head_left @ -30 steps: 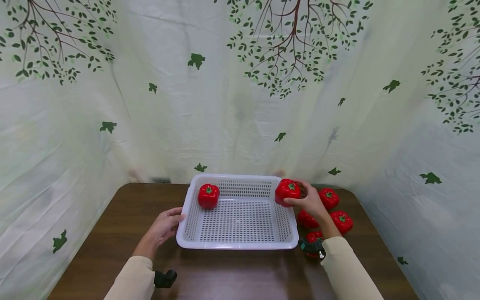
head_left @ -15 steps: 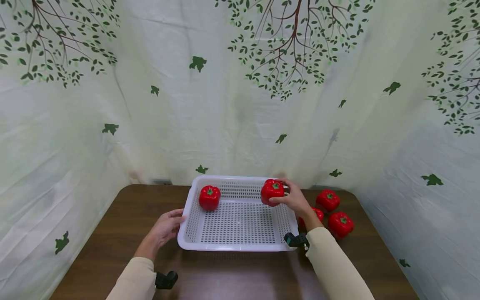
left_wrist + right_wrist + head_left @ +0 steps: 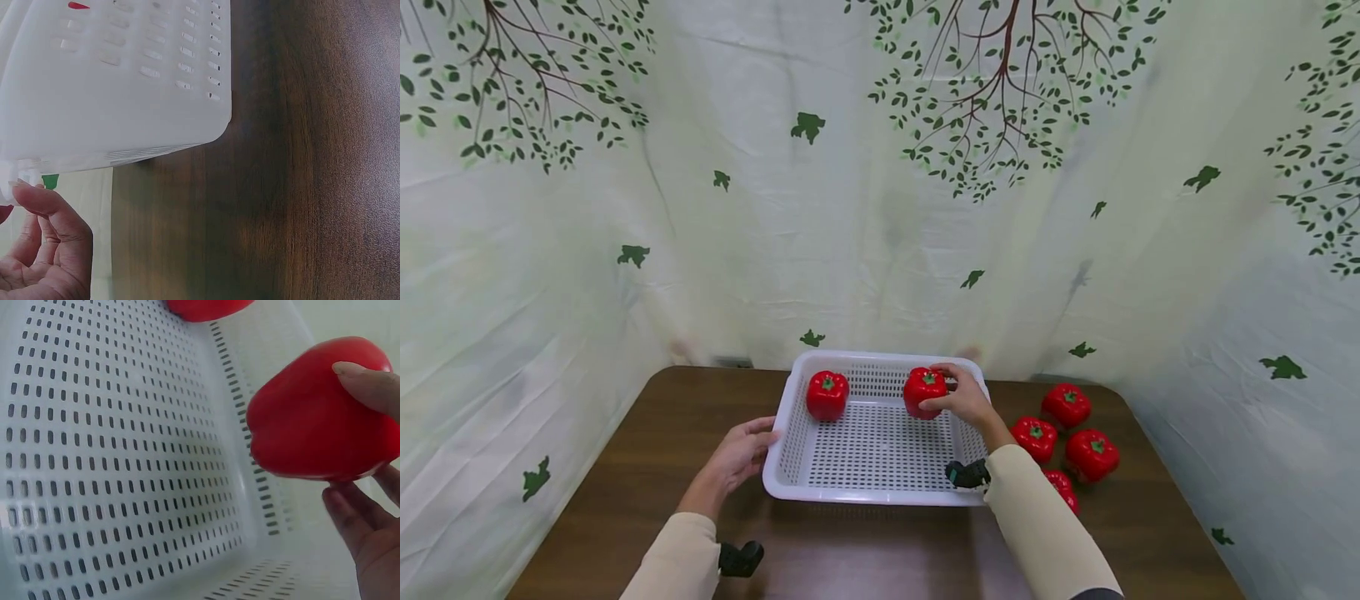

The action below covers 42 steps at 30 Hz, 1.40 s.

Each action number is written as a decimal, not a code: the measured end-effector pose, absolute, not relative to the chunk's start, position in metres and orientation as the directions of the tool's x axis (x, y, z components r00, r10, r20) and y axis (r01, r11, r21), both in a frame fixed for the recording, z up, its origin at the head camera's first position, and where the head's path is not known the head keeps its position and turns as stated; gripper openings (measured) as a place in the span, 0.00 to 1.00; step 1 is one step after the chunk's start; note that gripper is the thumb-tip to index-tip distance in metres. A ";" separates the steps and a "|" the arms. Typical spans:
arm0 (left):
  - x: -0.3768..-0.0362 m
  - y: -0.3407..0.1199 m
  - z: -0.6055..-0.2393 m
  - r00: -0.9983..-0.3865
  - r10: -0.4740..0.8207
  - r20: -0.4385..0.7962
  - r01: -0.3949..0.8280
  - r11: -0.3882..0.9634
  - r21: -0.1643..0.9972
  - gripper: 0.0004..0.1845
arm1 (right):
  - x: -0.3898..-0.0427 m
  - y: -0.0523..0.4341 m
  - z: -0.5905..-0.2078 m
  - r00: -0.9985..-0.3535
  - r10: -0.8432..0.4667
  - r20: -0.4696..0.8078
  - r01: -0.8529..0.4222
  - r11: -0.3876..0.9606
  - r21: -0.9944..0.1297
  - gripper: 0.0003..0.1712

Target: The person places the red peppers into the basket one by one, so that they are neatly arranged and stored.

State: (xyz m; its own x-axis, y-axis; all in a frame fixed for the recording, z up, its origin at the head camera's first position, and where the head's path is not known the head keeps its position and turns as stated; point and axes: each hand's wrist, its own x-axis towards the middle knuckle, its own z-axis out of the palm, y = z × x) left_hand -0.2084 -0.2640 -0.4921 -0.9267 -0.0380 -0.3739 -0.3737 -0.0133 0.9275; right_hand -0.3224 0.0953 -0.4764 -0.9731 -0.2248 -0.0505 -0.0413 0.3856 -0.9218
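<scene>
A white perforated basket (image 3: pixel 790 479) sits on the brown table. My right hand (image 3: pixel 964 402) grips a red bell pepper (image 3: pixel 924 392) just above the basket's far side; the right wrist view shows the pepper (image 3: pixel 312 415) held over the perforated floor (image 3: pixel 112 456). Another red pepper (image 3: pixel 827 395) lies in the basket's far left corner. My left hand (image 3: pixel 739 456) rests with relaxed fingers against the basket's left wall (image 3: pixel 112 81), holding nothing.
Several red peppers lie on the table right of the basket, among them pepper (image 3: pixel 1066 404), pepper (image 3: pixel 1035 437) and pepper (image 3: pixel 1092 454). A leaf-print cloth backdrop (image 3: pixel 880 208) closes in the table on three sides. Brown tabletop (image 3: pixel 625 467) lies bare to the left.
My right hand has carried the pepper leftward from over the basket's right rim to inside the basket. The left hand has stayed at the basket's left side.
</scene>
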 end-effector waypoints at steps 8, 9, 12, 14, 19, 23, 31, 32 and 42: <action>-0.208 -0.265 -0.493 -0.932 -0.031 -0.362 -0.361 -0.014 0.932 0.27 | -0.329 0.078 -0.483 -0.975 -0.214 -0.066 -0.032 0.421 -0.906 0.43; -0.208 -0.265 -0.493 -0.932 -0.030 -0.360 -0.360 -0.014 0.933 0.27 | -0.330 0.076 -0.484 -0.975 -0.209 -0.075 -0.022 0.427 -0.904 0.43; -0.208 -0.266 -0.493 -0.931 -0.032 -0.363 -0.363 -0.015 0.932 0.27 | -0.331 0.071 -0.484 -0.974 -0.205 -0.101 0.002 0.435 -0.900 0.44; -0.208 -0.266 -0.493 -0.931 -0.028 -0.364 -0.363 -0.013 0.932 0.27 | -0.332 0.067 -0.485 -0.971 -0.209 -0.115 0.012 0.438 -0.899 0.43; -0.210 -0.268 -0.493 -0.928 -0.015 -0.373 -0.373 -0.017 0.928 0.29 | -0.336 0.057 -0.486 -0.968 -0.218 -0.121 0.010 0.450 -0.893 0.42; -0.209 -0.268 -0.493 -0.930 -0.015 -0.367 -0.367 -0.020 0.930 0.29 | -0.337 0.047 -0.489 -0.969 -0.215 -0.122 0.008 0.467 -0.884 0.41; -0.207 -0.267 -0.491 -0.929 -0.021 -0.371 -0.371 -0.003 0.929 0.27 | -0.339 0.029 -0.494 -0.970 -0.199 -0.136 0.022 0.489 -0.872 0.41; -0.206 -0.266 -0.490 -0.929 -0.017 -0.370 -0.370 -0.001 0.929 0.27 | -0.339 0.026 -0.494 -0.972 -0.194 -0.135 0.022 0.493 -0.870 0.41; -0.207 -0.266 -0.489 -0.924 -0.033 -0.381 -0.380 -0.018 0.925 0.27 | -0.338 0.011 -0.500 -0.971 -0.190 -0.146 0.039 0.477 -0.878 0.40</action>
